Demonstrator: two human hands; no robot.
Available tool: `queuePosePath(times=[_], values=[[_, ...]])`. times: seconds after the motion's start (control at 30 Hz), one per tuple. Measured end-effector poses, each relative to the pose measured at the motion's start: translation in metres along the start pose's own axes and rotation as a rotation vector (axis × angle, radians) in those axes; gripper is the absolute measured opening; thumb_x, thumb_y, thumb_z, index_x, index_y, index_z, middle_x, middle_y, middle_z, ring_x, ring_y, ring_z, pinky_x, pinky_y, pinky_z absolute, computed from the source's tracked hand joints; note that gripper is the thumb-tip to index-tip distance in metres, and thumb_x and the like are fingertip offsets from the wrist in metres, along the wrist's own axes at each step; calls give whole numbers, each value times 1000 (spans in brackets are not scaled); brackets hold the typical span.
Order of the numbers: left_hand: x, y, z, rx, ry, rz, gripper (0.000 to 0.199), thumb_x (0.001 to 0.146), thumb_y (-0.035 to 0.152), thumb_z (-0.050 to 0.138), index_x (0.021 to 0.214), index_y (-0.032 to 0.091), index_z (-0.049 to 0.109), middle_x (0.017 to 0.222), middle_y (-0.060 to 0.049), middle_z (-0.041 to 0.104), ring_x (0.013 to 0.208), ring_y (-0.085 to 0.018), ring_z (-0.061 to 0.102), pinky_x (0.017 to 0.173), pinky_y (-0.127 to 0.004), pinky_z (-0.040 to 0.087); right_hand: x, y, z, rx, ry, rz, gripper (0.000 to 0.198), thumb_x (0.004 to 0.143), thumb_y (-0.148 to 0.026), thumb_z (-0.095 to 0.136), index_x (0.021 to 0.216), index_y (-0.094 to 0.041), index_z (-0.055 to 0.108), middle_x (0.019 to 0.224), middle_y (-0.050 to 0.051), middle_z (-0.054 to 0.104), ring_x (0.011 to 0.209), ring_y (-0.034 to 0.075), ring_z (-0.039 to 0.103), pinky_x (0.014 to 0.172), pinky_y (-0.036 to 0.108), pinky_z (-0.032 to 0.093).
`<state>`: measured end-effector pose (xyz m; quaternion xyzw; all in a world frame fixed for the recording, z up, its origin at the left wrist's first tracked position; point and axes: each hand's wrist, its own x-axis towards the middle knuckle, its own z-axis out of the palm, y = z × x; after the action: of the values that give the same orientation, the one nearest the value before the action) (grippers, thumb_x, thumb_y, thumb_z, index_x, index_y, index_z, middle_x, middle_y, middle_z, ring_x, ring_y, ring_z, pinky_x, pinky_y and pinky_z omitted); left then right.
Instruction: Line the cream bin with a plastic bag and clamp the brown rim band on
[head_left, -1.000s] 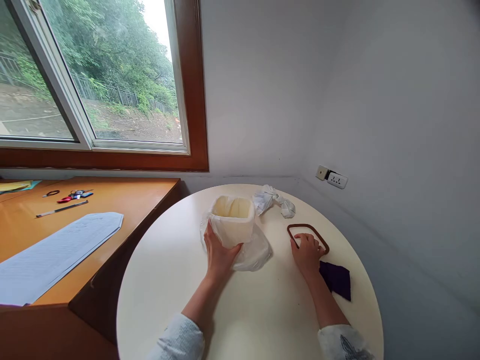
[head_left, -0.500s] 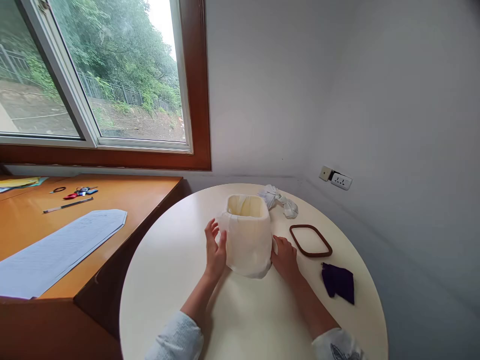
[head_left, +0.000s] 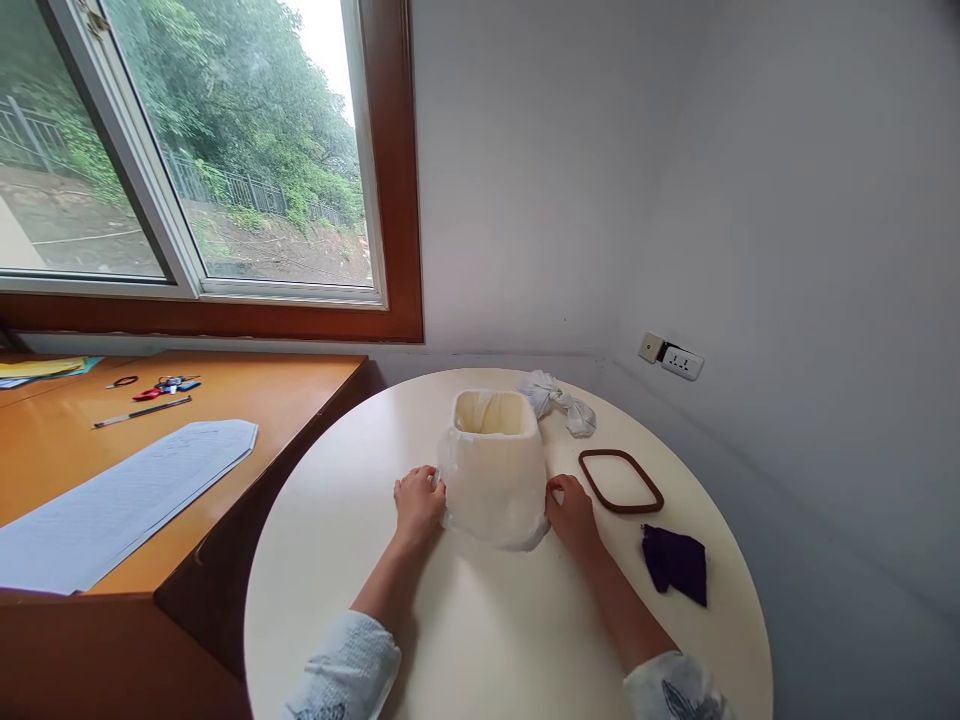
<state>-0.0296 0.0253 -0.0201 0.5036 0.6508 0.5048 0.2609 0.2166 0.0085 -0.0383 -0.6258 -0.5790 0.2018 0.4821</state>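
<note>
A cream bin stands upright on the round table, its open mouth at the top. A thin, see-through plastic bag lines it and hangs loosely down its outside. At the bin's left side, the fingers of my left hand are closed on the bag's edge. My right hand pinches the bag low on the right side. Its fingertips are partly hidden. To the right lies a brown rounded-square ring, flat on the table and apart from my hand.
Behind the bin lies a knotted whitish plastic bag. A dark purple cloth rests near the right edge of the round table. On the wooden desk at left are papers, a pen and keys.
My left hand has moved down and left, from spread fingers beside the bin to closed on the bag. The bag now spreads wider on the left. My right hand has barely moved.
</note>
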Motion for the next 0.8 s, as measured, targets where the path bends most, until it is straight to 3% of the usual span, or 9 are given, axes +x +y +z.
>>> queuePosePath(times=[0.1,0.23,0.37,0.5,0.63,0.8], values=[[2,5,-2,-171,-45,-35,5,61,22,55,64,21,58,66,-2,59,73,-22,56,78,-39,41,3,0,0,209,-13,87,14,70,-35,53,69,-21,53,70,0,60,70,19,56,66,32,41],[4,9,-4,-476,-49,-121,15,64,23,55,77,19,60,62,2,57,59,-14,53,57,-25,41,7,-1,1,517,-15,219,22,65,-40,60,73,-21,53,63,-1,61,61,17,57,56,29,43],[15,7,-14,-808,-51,-248,11,66,17,54,76,17,56,61,4,56,50,-8,52,48,-18,41,11,-3,-5,810,-51,312,23,63,-35,61,80,-21,55,77,4,67,73,19,63,61,31,50],[23,5,-32,-1081,-89,-341,7,70,11,50,73,17,54,60,2,58,51,-7,56,49,-16,46,16,-5,-16,999,-90,388,13,68,-29,56,79,-21,58,86,4,69,88,20,63,70,33,53],[21,10,-43,-1254,-144,-376,16,77,14,46,84,16,59,70,-1,65,67,-12,64,63,-22,53,15,-8,-22,1059,-172,464,15,74,-31,53,80,-20,62,80,4,70,78,21,66,65,34,54],[18,14,-43,-1308,-220,-408,24,80,18,46,99,14,61,75,-4,68,70,-17,66,65,-28,54,8,-11,-23,1013,-272,461,22,74,-34,58,89,-18,65,77,4,70,74,22,66,60,33,53]])
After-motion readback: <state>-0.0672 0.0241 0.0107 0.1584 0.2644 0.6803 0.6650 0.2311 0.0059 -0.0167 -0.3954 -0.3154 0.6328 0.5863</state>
